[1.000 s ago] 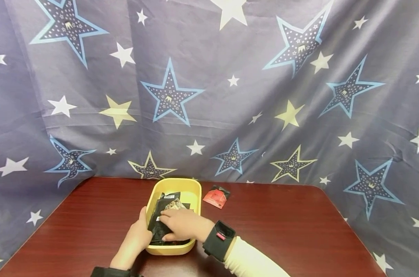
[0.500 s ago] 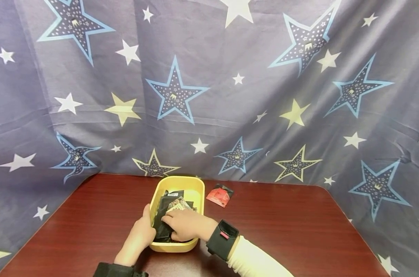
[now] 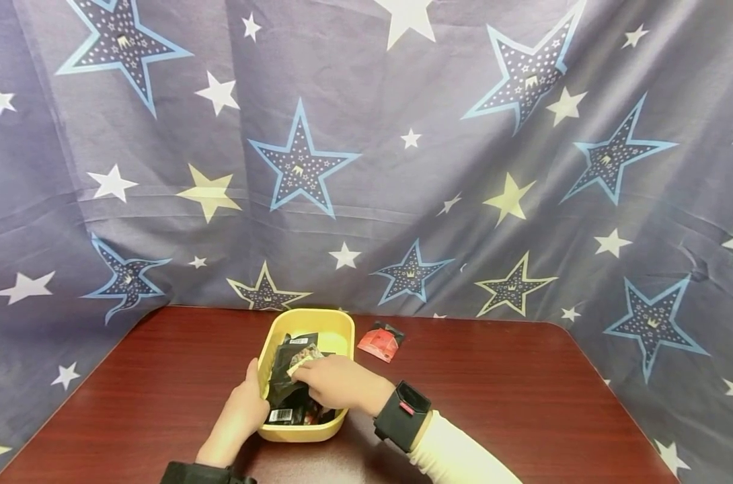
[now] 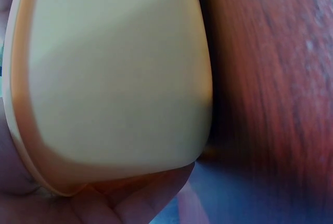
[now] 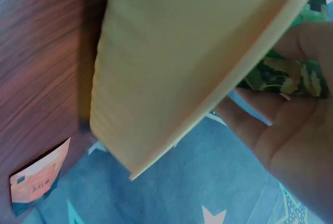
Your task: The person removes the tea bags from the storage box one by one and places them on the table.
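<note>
A yellow plastic bin [image 3: 337, 343] stands on the table, with several dark packets [image 3: 286, 382] lying in it. My left hand [image 3: 239, 411] grips its left wall, thumb at the rim; the left wrist view shows fingers [image 4: 156, 195] round the outside of the wall. Over the bin's right side, my right hand [image 3: 345, 384] pinches a small patterned packet [image 3: 304, 355] between thumb and fingers. The right wrist view shows this packet's green printed side [image 5: 286, 75] beyond the rim. A barcode shows on a black packet [image 3: 282, 416] at the near end.
A red and black packet [image 3: 381, 341] lies on the table right of the bin. The dark red wooden table [image 3: 493, 396] extends to both sides. A grey curtain with stars [image 3: 378, 168] hangs at its back edge.
My right hand has lifted a little and shifted right with the patterned packet, uncovering the barcoded packet at the near end. My left hand keeps its grip on the bin.
</note>
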### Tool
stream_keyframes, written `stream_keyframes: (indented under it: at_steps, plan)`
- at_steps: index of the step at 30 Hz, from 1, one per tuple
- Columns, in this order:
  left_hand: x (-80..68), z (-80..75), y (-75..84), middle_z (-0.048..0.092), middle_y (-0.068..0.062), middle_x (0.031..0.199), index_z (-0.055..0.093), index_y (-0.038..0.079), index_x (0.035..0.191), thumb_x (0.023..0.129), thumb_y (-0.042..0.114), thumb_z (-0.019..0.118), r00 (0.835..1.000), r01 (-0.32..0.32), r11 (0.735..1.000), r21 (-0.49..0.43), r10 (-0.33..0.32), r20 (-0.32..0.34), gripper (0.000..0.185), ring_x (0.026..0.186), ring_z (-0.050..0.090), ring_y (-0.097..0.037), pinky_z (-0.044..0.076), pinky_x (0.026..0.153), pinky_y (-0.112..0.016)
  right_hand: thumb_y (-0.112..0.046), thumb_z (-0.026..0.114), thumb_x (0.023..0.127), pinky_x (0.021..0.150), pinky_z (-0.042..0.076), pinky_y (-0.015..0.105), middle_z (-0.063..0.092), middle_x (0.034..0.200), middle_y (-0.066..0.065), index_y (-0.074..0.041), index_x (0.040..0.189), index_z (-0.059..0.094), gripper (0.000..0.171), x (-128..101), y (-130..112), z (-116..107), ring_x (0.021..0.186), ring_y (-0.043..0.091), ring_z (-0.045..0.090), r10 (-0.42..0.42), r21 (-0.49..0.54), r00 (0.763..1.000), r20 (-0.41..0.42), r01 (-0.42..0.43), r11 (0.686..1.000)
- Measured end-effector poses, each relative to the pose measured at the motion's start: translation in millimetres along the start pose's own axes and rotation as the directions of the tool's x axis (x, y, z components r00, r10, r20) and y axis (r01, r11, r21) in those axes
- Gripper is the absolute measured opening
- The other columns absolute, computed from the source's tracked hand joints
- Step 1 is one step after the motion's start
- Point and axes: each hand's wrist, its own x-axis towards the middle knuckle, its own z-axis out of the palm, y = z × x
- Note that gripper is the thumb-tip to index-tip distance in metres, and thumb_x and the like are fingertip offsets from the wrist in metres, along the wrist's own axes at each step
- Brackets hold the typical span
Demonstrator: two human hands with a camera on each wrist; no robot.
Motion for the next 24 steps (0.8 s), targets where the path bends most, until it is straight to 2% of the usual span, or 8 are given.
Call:
stream_keyframes:
  at_steps: [8,16,20,24]
  plan:
    - [-2.6,-0.7,-0.8,0.057,-0.040,0.098,0.013,-0.019,0.137,0.068,-0.007,0.047,1.000,0.005,1.000,0.006,-0.005,-0.012,0.078,0.079,0.060,-0.038,0.046,0.066,-0.048,-0.019,0.060,0.085,0.076,0.047,0.020,0.065,0.098,-0.012,-0.024,0.109,0.063,0.024,-13,8,-9,0.086,0.003,0.061,-0.041,0.002,0.997,-0.068,0.042,0.999]
    - [-1.3,0.9,1.3,0.057,-0.040,0.099,0.013,-0.018,0.138,0.068,-0.007,0.047,1.000,0.008,1.000,-0.016,-0.008,0.000,0.079,0.079,0.059,-0.037,0.046,0.066,-0.047,-0.016,0.059,0.085,0.078,0.047,0.022,0.066,0.097,-0.012,-0.022,0.110,0.064,0.025,-31,27,-28,0.089,0.005,0.062,0.019,0.041,0.987,-0.158,-0.013,0.999]
    - [-0.6,0.3,1.8,0.056,-0.040,0.099,0.013,-0.017,0.138,0.068,-0.007,0.047,1.000,0.014,1.000,-0.013,-0.014,-0.004,0.078,0.078,0.058,-0.036,0.045,0.066,-0.047,-0.018,0.056,0.089,0.078,0.048,0.022,0.068,0.101,-0.012,-0.022,0.111,0.064,0.024,-41,41,-29,0.090,0.003,0.063,0.078,0.038,0.966,-0.246,-0.071,0.997]
    - [-0.2,0.0,0.3,0.056,-0.040,0.099,0.013,-0.017,0.138,0.069,-0.007,0.047,1.000,0.010,1.000,-0.005,-0.010,-0.007,0.078,0.079,0.059,-0.037,0.046,0.067,-0.048,-0.019,0.058,0.088,0.069,0.049,0.024,0.068,0.095,-0.010,-0.020,0.113,0.061,0.026,-51,54,-23,0.078,0.004,0.063,0.133,0.028,0.928,-0.348,-0.132,0.991]
